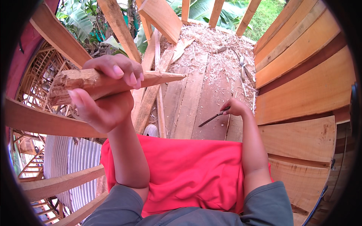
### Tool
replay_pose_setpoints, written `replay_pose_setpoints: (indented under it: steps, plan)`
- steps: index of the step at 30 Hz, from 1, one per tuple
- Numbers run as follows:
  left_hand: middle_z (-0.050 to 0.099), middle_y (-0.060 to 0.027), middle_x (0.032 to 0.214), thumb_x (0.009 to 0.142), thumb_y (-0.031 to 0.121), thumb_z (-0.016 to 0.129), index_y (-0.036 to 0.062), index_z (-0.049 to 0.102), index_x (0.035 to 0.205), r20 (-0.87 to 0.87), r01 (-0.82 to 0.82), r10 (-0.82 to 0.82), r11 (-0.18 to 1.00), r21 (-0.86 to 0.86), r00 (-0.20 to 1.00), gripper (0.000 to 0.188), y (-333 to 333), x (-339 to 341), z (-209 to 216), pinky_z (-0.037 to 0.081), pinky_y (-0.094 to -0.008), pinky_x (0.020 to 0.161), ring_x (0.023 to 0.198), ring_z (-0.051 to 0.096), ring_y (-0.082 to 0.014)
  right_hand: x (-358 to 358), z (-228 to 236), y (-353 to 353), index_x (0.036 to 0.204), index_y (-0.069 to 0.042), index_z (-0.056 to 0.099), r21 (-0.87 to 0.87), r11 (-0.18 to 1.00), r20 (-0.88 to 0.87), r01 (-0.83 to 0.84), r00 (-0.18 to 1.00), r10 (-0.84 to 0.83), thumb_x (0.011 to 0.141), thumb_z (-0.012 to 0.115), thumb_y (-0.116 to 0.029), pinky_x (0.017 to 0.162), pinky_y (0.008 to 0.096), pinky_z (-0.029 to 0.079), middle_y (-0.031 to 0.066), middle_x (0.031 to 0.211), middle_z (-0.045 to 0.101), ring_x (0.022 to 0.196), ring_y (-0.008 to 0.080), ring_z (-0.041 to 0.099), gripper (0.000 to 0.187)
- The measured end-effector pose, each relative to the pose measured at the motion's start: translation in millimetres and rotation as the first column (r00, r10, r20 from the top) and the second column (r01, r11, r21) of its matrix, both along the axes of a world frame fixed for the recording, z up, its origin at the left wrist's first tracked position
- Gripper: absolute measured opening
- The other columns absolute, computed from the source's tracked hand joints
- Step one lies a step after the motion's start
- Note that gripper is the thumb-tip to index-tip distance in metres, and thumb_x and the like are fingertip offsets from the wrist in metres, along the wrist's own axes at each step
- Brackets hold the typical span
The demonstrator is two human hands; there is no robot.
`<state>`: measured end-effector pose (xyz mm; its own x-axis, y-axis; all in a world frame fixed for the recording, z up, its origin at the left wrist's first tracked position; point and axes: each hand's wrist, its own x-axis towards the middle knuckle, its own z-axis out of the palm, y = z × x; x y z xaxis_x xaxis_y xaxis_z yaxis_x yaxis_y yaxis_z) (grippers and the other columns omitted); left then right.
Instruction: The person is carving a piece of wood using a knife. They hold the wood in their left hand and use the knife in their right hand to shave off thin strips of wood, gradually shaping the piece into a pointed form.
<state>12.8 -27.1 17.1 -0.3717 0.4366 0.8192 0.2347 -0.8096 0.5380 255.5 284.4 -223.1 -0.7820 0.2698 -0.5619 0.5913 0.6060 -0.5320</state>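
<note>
My left hand (107, 92) is raised close to the camera and grips a rough wooden stake (158, 78) whose carved point aims to the right. The stake's blunt, splintered end sticks out to the left of my fingers. Lower and to the right, my right hand (235, 107) is closed on the handle of a knife (212, 118), its dark blade slanting down-left over the plank floor (188, 109). The two hands are well apart. A red cloth (188, 169) covers my lap.
Wood shavings (215, 49) lie heaped on the planks ahead. A wall of horizontal boards (301, 83) rises on the right. Wooden rails (52, 122) cross on the left, with corrugated metal sheet (75, 158) below and green plants (83, 19) beyond.
</note>
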Motion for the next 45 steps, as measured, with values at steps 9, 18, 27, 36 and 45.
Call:
replay_pose_setpoints:
  steps: [9,18,27,36,45]
  plan:
    - [0.052,-0.0105,0.076,0.094,0.061,0.028,0.0051,0.052,0.095,0.002,0.008,-0.008,1.0,-0.003,1.0,0.061,1,1,0,0.042,-0.0371,0.064,0.065,0.047,-0.0208,10,4,20,0.099,-0.01,0.074,0.166,0.863,-0.358,0.478,0.844,-0.399,0.075,0.077,-0.007,0.078,0.0333,0.051,0.0113,0.091,0.072,0.084,0.0208,0.068,0.024]
    - [0.052,-0.0104,0.076,0.094,0.061,0.027,0.0052,0.052,0.095,0.002,0.022,-0.022,1.0,0.0,1.0,0.061,1,1,-1,0.041,-0.0368,0.064,0.065,0.047,-0.0212,26,-6,32,0.101,-0.007,0.074,0.221,0.709,-0.451,0.669,0.715,-0.534,0.078,0.075,-0.004,0.073,0.031,0.051,0.0088,0.085,0.072,0.075,0.0144,0.064,0.023]
    - [0.051,-0.0103,0.076,0.094,0.061,0.027,0.0052,0.051,0.095,0.013,0.024,-0.024,1.0,0.004,1.0,0.061,-3,-1,-1,0.041,-0.0374,0.064,0.065,0.046,-0.021,54,-2,46,0.098,-0.006,0.075,0.079,0.959,0.012,0.274,0.961,-0.276,0.074,0.077,-0.001,0.073,0.029,0.051,0.0075,0.086,0.073,0.079,0.0118,0.064,0.025]
    - [0.051,-0.0101,0.076,0.094,0.062,0.027,0.0054,0.05,0.095,-0.005,0.027,-0.027,1.0,0.005,1.0,0.061,-1,-1,0,0.041,-0.0367,0.063,0.065,0.046,-0.0208,68,15,56,0.098,-0.005,0.074,0.053,0.959,0.072,0.277,0.957,-0.281,0.073,0.076,0.003,0.075,0.029,0.052,0.0057,0.086,0.073,0.08,0.0139,0.066,0.027]
    - [0.051,-0.01,0.077,0.094,0.062,0.027,0.0057,0.05,0.095,0.004,0.021,-0.021,1.0,0.007,1.0,0.06,1,3,-1,0.041,-0.0363,0.064,0.065,0.046,-0.0206,67,19,59,0.102,-0.007,0.073,0.081,0.726,-0.475,0.683,0.667,-0.574,0.081,0.069,0.0,0.071,0.0294,0.051,0.0085,0.089,0.073,0.08,0.015,0.064,0.023]
